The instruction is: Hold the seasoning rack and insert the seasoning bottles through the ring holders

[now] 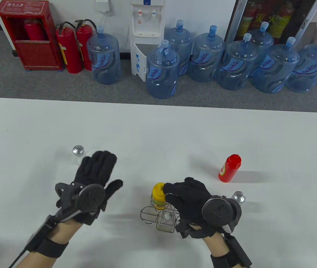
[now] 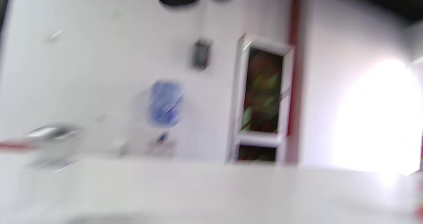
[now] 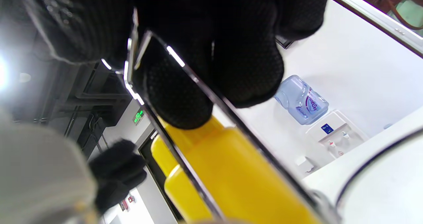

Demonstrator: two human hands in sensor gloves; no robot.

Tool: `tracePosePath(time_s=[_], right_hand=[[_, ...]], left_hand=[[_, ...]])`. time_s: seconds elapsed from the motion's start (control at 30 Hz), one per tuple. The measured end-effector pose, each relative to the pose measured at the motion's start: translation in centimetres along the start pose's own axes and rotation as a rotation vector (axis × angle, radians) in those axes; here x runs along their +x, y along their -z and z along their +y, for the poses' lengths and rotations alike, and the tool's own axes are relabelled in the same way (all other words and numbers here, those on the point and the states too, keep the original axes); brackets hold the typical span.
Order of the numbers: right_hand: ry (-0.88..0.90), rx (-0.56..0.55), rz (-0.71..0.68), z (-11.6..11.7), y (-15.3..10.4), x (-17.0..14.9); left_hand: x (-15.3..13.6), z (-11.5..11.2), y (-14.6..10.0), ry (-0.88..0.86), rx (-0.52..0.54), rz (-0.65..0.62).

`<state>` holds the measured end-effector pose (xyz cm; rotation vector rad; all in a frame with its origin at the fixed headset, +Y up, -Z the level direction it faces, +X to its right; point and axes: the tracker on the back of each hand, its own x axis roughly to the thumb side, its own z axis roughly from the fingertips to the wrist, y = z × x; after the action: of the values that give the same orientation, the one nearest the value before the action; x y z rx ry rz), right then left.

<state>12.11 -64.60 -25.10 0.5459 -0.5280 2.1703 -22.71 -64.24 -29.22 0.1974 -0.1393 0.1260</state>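
The wire seasoning rack (image 1: 147,215) stands at the table's near middle. A yellow bottle (image 1: 158,195) and a clear glass jar (image 1: 166,220) sit in its rings. My right hand (image 1: 187,196) is over the rack, fingers curled. In the right wrist view the rack's wire handle (image 3: 185,72) runs under my fingers, and a fingertip (image 3: 180,101) rests on the yellow bottle (image 3: 231,174). My left hand (image 1: 99,170) is open and empty, fingers spread, just short of a metal-capped shaker (image 1: 78,151). The left wrist view is blurred; the shaker (image 2: 49,141) shows faintly.
A red squeeze bottle (image 1: 229,168) stands to the right of the rack. A second metal-capped shaker (image 1: 238,196) stands just behind my right hand's tracker. Water jugs (image 1: 162,74) and fire extinguishers stand on the floor beyond the table's far edge.
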Motion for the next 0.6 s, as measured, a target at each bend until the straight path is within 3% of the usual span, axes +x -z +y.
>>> tracePosePath(time_s=[0.07, 0.17, 0.33, 0.47, 0.6], right_hand=[[0.004, -0.002, -0.005, -0.1, -0.1, 0.1], [0.007, -0.006, -0.013, -0.3, -0.2, 0.3], [0.009, -0.004, -0.017, -0.2, -0.2, 0.4], [0.008, 0.0, -0.018, -0.2, -0.2, 0.4], [0.01, -0.005, -0.017, -0.2, -0.2, 0.4]], left_hand=[[-3.5, -1.8, 2.7, -0.025, -0.097, 0.144], [-6.6, -3.8, 4.6, -0.048, -0.131, 0.274], [-9.6, -7.3, 6.4, -0.041, -0.205, 0.407], [-11.0, -9.2, 6.8, -0.185, -0.243, 0.444], [-10.9, -9.0, 6.2, -0.246, -0.154, 0.407]])
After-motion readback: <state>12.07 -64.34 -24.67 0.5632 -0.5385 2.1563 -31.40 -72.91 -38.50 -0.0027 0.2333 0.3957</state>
